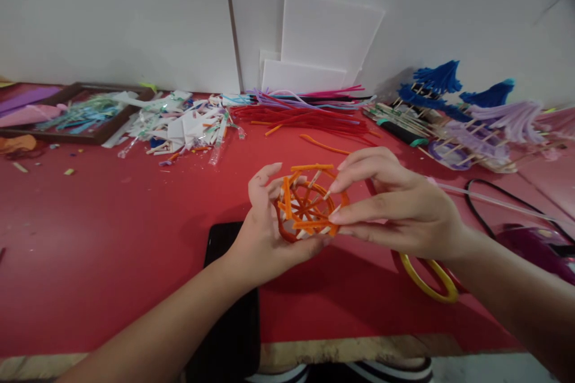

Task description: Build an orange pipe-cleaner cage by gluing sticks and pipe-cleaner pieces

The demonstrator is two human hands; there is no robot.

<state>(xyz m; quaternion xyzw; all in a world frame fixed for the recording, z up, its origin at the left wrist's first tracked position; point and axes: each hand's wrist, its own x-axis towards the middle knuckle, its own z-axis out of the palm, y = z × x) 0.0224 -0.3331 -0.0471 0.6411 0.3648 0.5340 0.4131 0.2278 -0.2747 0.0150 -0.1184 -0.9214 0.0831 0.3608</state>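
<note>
An orange pipe-cleaner frame (303, 208), round with spokes and short pale sticks, is held above the red table. My left hand (269, 227) wraps round its left side and underside, the thumb along the bottom edge. On the right, my right hand (386, 203) has its fingertips pressed on the frame's right rim, by a pale stick and an orange strip. Both hands are closed on the frame. Some of the left fingers are hidden behind it.
A black phone (231, 323) lies under my left forearm. Yellow-handled scissors (429, 281) rest below my right hand. Red pipe cleaners (305, 119), white scraps (179, 125) and a brown tray (85, 137) line the back; blue and lilac models (485, 125) stand at the right.
</note>
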